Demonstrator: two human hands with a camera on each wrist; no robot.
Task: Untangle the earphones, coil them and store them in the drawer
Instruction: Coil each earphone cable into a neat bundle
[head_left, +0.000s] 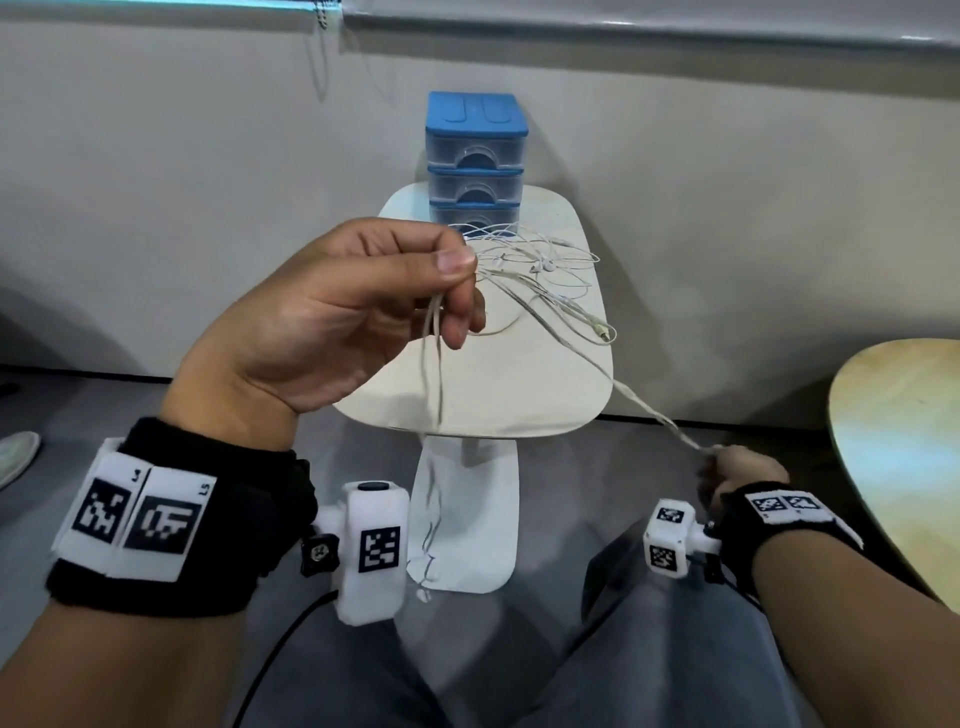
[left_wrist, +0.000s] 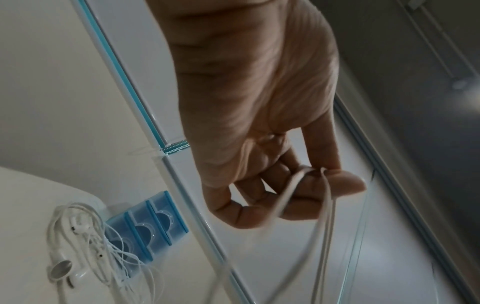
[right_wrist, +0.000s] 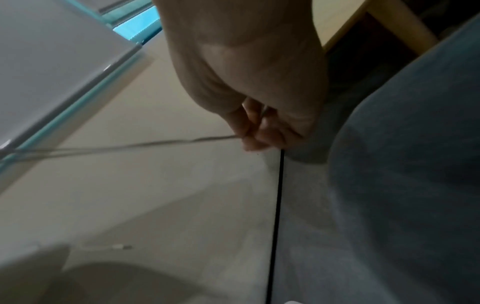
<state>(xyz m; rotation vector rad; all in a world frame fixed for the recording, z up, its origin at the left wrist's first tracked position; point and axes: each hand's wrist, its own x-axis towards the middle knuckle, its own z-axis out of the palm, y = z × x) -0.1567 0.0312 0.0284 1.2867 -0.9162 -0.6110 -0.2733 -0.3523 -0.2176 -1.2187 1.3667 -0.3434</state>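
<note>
The untangling step was in hand, with nothing coiled and all three drawers of the small blue drawer unit (head_left: 474, 156) shut at the far end of the white desk (head_left: 519, 395). The left hand (head_left: 343, 317) was raised over the desk, thumb and curled fingers pinching a doubled bend of the white earphones (head_left: 540, 265) so that two strands hung down from it. The right hand (head_left: 737, 470) sat low by the knee, well apart from the left, fingers closed on another stretch of cord drawn taut toward the desk. Most of the cable — earbuds and plug included — lay in a loose snarl on the desk just in front of the drawers. By my judgement, the next move called for gentle, steady drawing apart while watching the snarl; a hard tug could tighten a knot.
</note>
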